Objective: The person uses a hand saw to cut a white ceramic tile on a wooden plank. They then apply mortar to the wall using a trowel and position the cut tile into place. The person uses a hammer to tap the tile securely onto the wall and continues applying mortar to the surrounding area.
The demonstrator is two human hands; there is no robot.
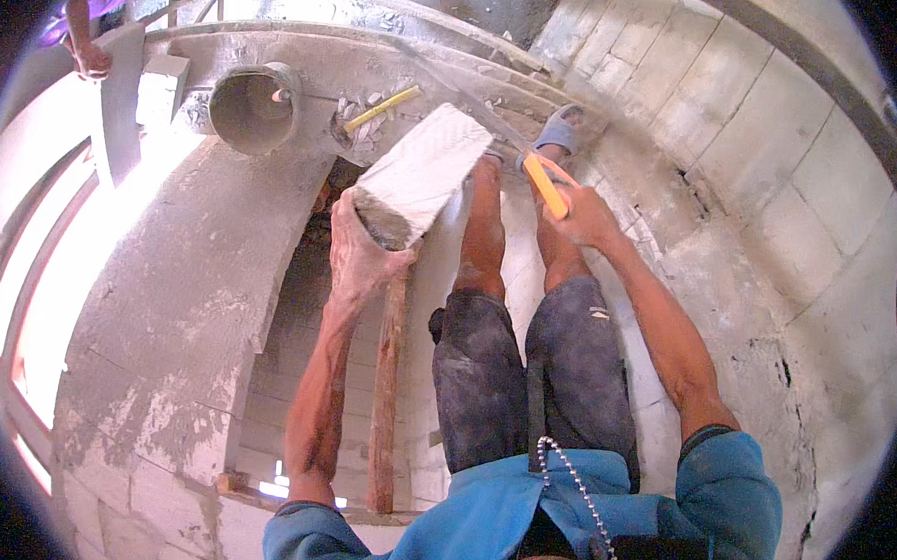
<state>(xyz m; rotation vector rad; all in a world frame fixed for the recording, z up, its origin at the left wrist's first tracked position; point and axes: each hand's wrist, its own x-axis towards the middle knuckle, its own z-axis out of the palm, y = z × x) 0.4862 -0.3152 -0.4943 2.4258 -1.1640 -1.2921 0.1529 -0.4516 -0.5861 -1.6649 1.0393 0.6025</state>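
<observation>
My left hand [358, 246] grips the near end of a pale rectangular block [428, 169], fingers on its left side and thumb underneath on the right. The block is tilted, its broad, ridged face turned up and its near end rough and greyer. In my right hand [583, 218] is a handsaw [548, 186] by its orange handle. Its thin grey blade runs away up and left, past the block's far right corner. From this view I cannot tell whether the blade touches the block.
Beyond the block lie a yellow-handled tool [381, 109] and pale rubble, next to a round bucket [254, 109]. A wooden post [387, 397] stands by an opening below my left arm. At far left, another person's hand [93, 61] holds a pale flat piece [115, 125]. A block wall [754, 163] rises right.
</observation>
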